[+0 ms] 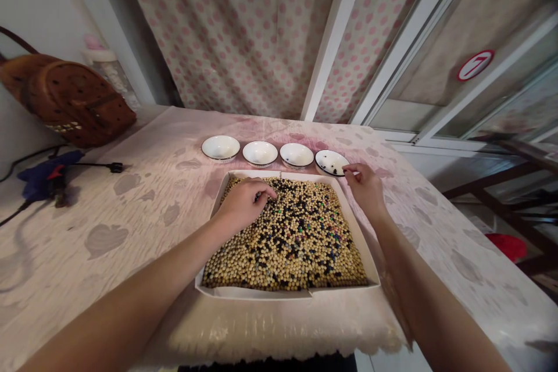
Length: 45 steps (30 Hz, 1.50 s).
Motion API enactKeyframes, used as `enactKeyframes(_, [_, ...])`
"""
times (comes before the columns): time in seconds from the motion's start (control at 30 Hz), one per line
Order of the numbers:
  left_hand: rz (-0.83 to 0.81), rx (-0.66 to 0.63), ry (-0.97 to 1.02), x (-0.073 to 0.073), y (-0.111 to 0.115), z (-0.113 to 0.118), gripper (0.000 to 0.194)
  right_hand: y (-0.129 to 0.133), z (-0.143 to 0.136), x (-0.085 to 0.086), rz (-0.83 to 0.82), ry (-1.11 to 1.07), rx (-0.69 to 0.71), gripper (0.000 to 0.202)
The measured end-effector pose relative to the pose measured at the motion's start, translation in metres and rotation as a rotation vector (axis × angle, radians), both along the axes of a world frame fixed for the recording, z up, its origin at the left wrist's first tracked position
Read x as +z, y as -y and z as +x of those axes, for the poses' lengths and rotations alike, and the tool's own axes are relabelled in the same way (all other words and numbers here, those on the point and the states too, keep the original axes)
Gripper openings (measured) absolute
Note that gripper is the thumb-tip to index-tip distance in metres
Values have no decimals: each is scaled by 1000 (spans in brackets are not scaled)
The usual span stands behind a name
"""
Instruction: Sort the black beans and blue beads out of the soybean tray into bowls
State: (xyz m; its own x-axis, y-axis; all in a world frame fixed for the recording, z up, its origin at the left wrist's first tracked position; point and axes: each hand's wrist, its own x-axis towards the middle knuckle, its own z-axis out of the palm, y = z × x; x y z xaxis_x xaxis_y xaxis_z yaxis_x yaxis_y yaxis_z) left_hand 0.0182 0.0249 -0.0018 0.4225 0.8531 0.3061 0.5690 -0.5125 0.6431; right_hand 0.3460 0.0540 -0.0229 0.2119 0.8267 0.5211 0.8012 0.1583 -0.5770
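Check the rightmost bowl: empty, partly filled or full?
Partly filled, barely: a few small dark beads lie in the rightmost bowl, with most of its white inside bare. The right hand is at its rim.

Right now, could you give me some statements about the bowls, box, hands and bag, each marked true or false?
1. Four white bowls stand in a row beyond the box. True.
2. The box holds only black beads. False: many beads are pale yellow.
3. The rightmost bowl has a few dark beads in it. True.
4. The left hand is at that bowl. False: the right hand is.
5. The brown bag is left of the box. True.
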Motion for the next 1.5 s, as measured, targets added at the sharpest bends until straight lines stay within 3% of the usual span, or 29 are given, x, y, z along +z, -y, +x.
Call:
enactKeyframes(0.13, [4,4,-2,0,-1,0,28,13,-8,12,-147,-34,99,24])
enactKeyframes(0.3, [0,8,13,0,-1,0,28,36,-28,29,-352,157,360,19])
enactKeyframes(0.43, [-26,13,-9,2,0,0,29,44,-37,36,-390,283,527,22])
enactKeyframes(0.7, [-28,9,-7,-1,-2,0,29,48,-49,39,-436,300,685,18])
enactKeyframes(1.5, [-20,-1,-11,0,-1,-1,28,48,-51,35,-459,300,699,14])
